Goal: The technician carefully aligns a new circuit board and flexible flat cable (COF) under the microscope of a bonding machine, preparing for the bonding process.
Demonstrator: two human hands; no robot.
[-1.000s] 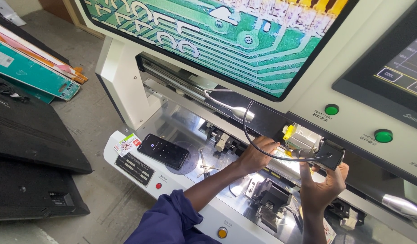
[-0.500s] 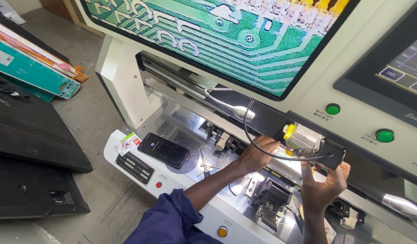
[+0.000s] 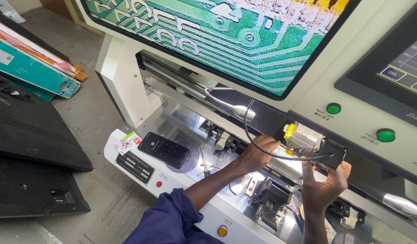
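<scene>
1. Left hand pinches at the silver head under the big screen; right hand grips its black block from below
2. Judged risk: the looped cable may snag or tug loose
3. Shiny metal bed, glossy phone, boxy head

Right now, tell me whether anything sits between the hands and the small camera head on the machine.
Nothing visible does. The left hand and the right hand already touch the camera head; only its black cable loops over the left hand.
</scene>
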